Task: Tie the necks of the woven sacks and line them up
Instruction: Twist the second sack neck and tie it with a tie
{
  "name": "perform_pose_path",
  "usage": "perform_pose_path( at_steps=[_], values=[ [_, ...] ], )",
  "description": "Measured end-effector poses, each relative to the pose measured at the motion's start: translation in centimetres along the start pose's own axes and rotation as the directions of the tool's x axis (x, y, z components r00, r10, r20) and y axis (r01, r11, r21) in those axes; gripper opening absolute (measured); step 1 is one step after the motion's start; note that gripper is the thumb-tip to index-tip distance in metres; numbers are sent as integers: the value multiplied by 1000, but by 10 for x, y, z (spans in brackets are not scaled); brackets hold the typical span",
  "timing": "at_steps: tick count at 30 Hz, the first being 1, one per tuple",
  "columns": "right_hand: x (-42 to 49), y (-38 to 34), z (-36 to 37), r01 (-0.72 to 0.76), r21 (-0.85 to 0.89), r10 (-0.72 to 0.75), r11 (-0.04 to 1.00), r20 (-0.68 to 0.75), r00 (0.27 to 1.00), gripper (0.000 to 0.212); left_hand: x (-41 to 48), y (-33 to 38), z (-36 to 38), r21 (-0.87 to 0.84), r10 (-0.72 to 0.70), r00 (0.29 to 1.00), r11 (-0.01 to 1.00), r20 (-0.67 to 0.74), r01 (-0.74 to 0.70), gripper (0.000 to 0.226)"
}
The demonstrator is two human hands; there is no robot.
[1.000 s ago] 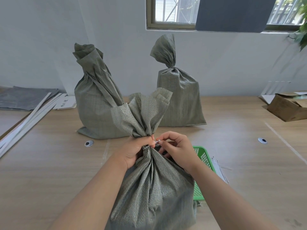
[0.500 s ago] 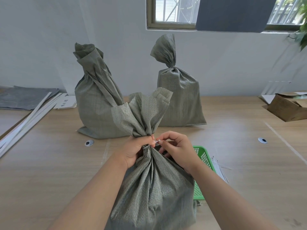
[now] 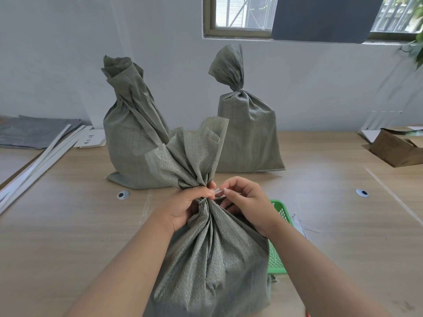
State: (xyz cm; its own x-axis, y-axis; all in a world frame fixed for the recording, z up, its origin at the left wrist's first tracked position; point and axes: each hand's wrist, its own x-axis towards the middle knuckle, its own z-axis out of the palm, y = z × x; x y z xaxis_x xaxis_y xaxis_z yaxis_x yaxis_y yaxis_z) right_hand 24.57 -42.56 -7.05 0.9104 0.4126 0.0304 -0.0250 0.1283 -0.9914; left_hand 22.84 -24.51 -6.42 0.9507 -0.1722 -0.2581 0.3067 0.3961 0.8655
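Slipping is risked: the neck of the front sack (image 3: 206, 259) is gripped by the left hand (image 3: 185, 207), the pale tie (image 3: 218, 191) pinched beside it by the right hand (image 3: 248, 202); were tension lost, the gathers could spread.

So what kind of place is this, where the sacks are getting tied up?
Probably a small packing workshop, not a home. The long pale wooden worktable holds a tied grey-green woven sack, a green plastic mesh basket and an opened brown cardboard box.
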Motion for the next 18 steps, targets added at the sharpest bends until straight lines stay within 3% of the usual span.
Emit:
perform_pose_path(
  at_steps=[14,18],
  values=[
    [8,2,-8,-173,334,101,926,222,970,7,-4,-1,-5,-165,-12,994,986,105,30,16],
    [10,0,-6,-169,342,97,924,219,971,6,-3,0,-5,-67,9,997,998,81,-4,13]
  ],
)
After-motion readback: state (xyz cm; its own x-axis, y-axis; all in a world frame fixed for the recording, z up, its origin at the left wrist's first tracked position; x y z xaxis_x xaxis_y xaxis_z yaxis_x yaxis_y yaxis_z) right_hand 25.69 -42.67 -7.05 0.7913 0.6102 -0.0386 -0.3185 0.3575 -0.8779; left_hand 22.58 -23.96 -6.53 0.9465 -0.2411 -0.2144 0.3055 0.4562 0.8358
